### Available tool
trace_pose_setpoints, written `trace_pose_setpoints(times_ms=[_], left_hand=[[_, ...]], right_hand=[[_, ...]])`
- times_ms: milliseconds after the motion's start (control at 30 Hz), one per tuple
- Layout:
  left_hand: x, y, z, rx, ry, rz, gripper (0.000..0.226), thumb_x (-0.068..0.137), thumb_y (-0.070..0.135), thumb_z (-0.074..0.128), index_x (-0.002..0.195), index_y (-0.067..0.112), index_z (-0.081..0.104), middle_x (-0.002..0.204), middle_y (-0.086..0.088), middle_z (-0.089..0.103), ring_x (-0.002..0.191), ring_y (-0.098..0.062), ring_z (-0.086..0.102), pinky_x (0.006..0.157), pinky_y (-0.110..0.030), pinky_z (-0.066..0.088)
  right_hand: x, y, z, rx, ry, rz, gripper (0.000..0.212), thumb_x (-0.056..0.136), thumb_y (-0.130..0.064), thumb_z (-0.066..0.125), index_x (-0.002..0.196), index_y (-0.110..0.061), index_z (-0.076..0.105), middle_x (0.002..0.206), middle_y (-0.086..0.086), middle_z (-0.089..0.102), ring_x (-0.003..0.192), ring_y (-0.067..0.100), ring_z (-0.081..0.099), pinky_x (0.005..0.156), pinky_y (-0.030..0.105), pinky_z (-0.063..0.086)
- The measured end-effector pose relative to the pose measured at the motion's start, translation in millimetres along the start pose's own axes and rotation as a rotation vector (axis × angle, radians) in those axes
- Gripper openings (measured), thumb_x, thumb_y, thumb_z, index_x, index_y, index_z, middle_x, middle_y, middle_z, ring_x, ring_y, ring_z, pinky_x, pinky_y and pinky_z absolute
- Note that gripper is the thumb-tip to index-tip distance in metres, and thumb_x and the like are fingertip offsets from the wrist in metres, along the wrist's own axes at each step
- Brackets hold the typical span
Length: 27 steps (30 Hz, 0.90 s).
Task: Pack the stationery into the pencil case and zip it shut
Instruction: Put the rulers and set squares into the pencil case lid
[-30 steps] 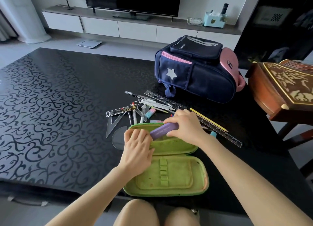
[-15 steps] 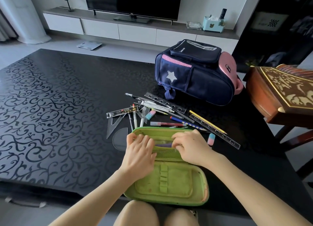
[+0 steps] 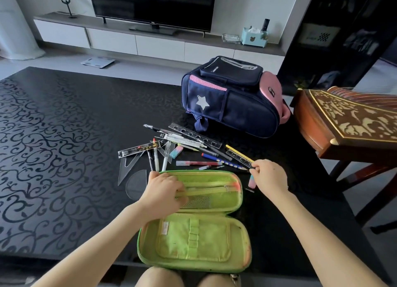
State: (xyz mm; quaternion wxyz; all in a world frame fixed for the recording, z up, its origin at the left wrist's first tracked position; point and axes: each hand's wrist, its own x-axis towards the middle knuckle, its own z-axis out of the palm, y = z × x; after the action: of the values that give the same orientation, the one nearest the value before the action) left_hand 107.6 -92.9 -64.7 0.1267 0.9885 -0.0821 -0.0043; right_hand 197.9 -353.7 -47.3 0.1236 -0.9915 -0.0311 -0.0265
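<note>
Most of the stationery (image 3: 197, 163) lies loose on the desk (image 3: 64, 157) just beyond the open green pencil case (image 3: 193, 243), so packing looks barely begun and zipping is some way off. The left hand (image 3: 163, 192) grips the zipped inner flap in the case's far half. The right hand (image 3: 268, 177) pinches the near end of something in the pile, seemingly the blue pencil (image 3: 217, 159).

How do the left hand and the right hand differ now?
The left hand grips the pocket edge inside the green pencil case; the right hand is outside it, to its right. The left hand holds fabric; the right hand pinches the end of a thin item, which I cannot identify. Both have curled fingers.
</note>
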Motion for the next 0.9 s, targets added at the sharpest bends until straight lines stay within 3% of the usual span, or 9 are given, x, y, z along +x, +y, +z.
trace_pose_setpoints(times_ms=[133,233,333,467,567,667,833,900], left_hand=[[3,2,2,-0.063,-0.028,0.053,0.02,0.088,0.038,0.053,0.092,0.024,0.066,0.085,0.012,0.049,0.096,-0.013,0.047,0.086,-0.029,0.025],[0,2,2,-0.14,-0.01,0.115,0.016,0.087,0.027,0.055,0.089,0.017,0.067,0.084,0.011,0.053,0.086,-0.013,0.05,0.081,-0.023,0.033],[-7,-2,0,-0.141,-0.016,0.184,0.014,0.086,0.025,0.057,0.081,0.017,0.067,0.083,0.005,0.063,0.081,-0.015,0.056,0.073,-0.023,0.042],[-14,-2,-2,-0.034,0.023,0.284,0.021,0.078,0.032,0.048,0.062,0.025,0.061,0.067,0.012,0.058,0.065,-0.008,0.055,0.058,-0.016,0.044],[-17,-2,0,0.022,0.043,0.335,0.012,0.069,0.024,0.064,0.058,0.027,0.059,0.062,0.014,0.056,0.059,-0.007,0.052,0.052,-0.016,0.044],[-19,-4,7,0.054,0.018,0.339,0.022,0.052,0.013,0.077,0.06,0.028,0.063,0.064,0.015,0.059,0.058,-0.008,0.052,0.051,-0.017,0.045],[-20,-2,10,0.107,0.037,0.327,0.039,0.038,0.0,0.074,0.066,0.025,0.066,0.065,0.014,0.062,0.057,-0.008,0.053,0.05,-0.014,0.044],[-21,-1,13,0.115,0.052,0.311,0.04,0.036,0.001,0.077,0.067,0.025,0.067,0.063,0.014,0.063,0.056,-0.008,0.054,0.049,-0.014,0.044]], right_hand=[[17,-15,14,0.025,-0.041,-0.171,0.022,0.089,-0.028,0.059,0.105,-0.016,0.07,0.096,0.0,0.071,0.094,0.022,0.058,0.081,0.032,0.044],[31,-31,21,0.001,-0.1,-0.266,0.021,0.087,-0.028,0.062,0.104,-0.02,0.07,0.102,-0.001,0.069,0.098,0.02,0.053,0.08,0.03,0.04],[43,-36,23,-0.001,-0.196,-0.32,0.019,0.083,-0.032,0.065,0.099,-0.024,0.07,0.09,-0.005,0.066,0.098,0.016,0.05,0.075,0.027,0.038],[57,-54,22,0.018,-0.277,-0.458,0.017,0.081,-0.036,0.067,0.096,-0.028,0.071,0.081,-0.008,0.058,0.087,0.011,0.044,0.073,0.024,0.032],[62,-73,31,-0.215,-0.277,-0.589,0.016,0.079,-0.033,0.069,0.091,-0.024,0.071,0.09,-0.004,0.066,0.095,0.018,0.049,0.077,0.028,0.031],[65,-78,34,-0.31,-0.311,-0.64,0.01,0.08,-0.031,0.068,0.084,-0.022,0.071,0.094,0.0,0.066,0.098,0.02,0.05,0.08,0.03,0.032],[45,-66,-8,-0.035,-0.17,-0.571,0.011,0.083,-0.029,0.064,0.083,-0.019,0.07,0.091,-0.003,0.063,0.092,0.021,0.052,0.076,0.029,0.031],[23,-67,-23,-0.097,-0.179,-0.616,0.011,0.083,-0.029,0.064,0.081,-0.02,0.071,0.086,-0.006,0.065,0.086,0.018,0.051,0.075,0.028,0.029]])
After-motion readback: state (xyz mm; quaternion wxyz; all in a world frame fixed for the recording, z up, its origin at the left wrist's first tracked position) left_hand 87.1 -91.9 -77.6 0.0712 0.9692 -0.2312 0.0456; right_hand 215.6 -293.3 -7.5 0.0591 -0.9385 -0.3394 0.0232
